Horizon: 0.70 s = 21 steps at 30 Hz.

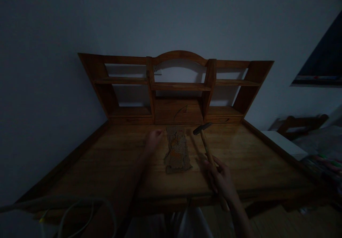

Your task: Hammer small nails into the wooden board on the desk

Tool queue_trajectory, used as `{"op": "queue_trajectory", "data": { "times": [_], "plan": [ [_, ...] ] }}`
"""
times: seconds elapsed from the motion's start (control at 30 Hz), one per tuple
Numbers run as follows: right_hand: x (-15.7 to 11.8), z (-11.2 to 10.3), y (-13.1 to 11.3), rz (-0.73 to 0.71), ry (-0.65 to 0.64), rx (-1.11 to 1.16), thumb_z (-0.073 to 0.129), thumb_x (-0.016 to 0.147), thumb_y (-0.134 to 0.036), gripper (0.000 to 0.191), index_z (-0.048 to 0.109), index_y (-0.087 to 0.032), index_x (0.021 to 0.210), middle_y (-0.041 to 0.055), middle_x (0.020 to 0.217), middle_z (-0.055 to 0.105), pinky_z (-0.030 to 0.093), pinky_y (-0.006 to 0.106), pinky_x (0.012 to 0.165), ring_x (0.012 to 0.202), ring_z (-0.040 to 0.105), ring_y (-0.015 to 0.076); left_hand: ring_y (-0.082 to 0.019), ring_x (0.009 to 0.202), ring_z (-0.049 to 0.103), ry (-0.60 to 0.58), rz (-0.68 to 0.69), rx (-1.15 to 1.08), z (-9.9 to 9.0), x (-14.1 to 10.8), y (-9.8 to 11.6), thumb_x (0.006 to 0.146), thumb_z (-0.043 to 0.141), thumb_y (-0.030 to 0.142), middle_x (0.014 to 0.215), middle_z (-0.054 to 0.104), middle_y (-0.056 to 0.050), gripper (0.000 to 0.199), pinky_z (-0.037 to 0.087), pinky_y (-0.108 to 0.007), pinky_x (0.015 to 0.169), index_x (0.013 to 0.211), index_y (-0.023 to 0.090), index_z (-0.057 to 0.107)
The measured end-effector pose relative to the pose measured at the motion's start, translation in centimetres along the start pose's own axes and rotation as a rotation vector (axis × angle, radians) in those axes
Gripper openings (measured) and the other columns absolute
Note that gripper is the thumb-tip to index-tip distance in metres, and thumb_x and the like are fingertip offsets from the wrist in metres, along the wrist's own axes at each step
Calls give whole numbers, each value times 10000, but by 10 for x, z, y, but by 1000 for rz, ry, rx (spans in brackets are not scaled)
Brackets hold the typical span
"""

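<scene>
My right hand point(219, 175) is wrapped round the wooden handle of a hammer point(207, 146), whose dark metal head is raised toward the back of the desk. My left hand point(154, 138) is closed beside the upper left edge of a ragged brown piece of burlap-like cloth point(181, 159). Any small thing between its fingers is too dark to make out. An orange-yellow patterned patch point(175, 149) shows in the middle of the cloth, which lies on the wooden desk point(120, 159). The hammer is right of the cloth and apart from it.
A wooden shelf unit point(181, 86) with several compartments stands along the desk's back against the wall. Pale cables point(107, 204) hang at the lower left. To the right are a white surface point(283, 143) and a wooden chair back point(299, 125). The room is dim.
</scene>
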State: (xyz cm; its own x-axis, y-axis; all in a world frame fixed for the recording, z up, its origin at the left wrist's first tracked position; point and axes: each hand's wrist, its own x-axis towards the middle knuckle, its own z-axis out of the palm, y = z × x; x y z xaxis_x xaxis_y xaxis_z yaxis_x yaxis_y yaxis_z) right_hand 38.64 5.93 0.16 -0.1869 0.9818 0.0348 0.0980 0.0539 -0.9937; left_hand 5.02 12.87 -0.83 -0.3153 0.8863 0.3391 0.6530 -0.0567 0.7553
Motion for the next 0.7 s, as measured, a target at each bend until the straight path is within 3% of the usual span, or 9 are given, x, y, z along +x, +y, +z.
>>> {"op": "queue_trajectory", "data": {
  "times": [0.13,0.2,0.3,0.4,0.6,0.7],
  "plan": [
    [-1,0,-6,30,-26,7,572,815,-541,569,561,-150,1229,-82,414,398,225,158,260,285,315,76,-153,638,633,-221,-102,-521,3,-3,21,754,622,488,713,668,-49,373,524,-302,651,812,120,617],
    [-2,0,-8,60,-45,11,588,806,-538,590,559,-130,1231,-73,420,425,249,162,264,281,333,76,-169,666,660,-328,-110,-647,3,-10,31,670,717,469,742,693,-62,404,541,-318,677,831,110,627],
    [-1,0,-6,38,-58,20,575,833,-508,562,549,-122,1240,-75,426,428,247,158,265,276,328,67,-184,690,677,-425,-90,-642,1,-21,43,619,768,436,773,716,-93,412,536,-287,639,824,100,644],
    [-1,0,-3,-14,-46,23,558,859,-479,522,544,-131,1247,-85,404,402,224,150,259,266,307,62,-183,695,679,-451,-75,-531,3,-26,46,631,760,434,777,723,-101,384,503,-236,565,811,106,674],
    [-4,3,-8,-20,-33,6,558,857,-476,490,575,-131,1205,-89,388,383,207,140,245,258,294,61,-124,558,624,-381,75,-421,15,-26,35,654,748,403,709,703,-70,324,478,-214,547,774,104,711],
    [-4,4,-7,-20,-36,-6,546,862,-483,488,567,-146,1214,-94,386,381,212,142,235,251,287,64,-131,564,627,-353,79,-414,17,-26,31,657,745,401,689,699,-68,320,484,-218,557,767,103,711]
  ]
}}
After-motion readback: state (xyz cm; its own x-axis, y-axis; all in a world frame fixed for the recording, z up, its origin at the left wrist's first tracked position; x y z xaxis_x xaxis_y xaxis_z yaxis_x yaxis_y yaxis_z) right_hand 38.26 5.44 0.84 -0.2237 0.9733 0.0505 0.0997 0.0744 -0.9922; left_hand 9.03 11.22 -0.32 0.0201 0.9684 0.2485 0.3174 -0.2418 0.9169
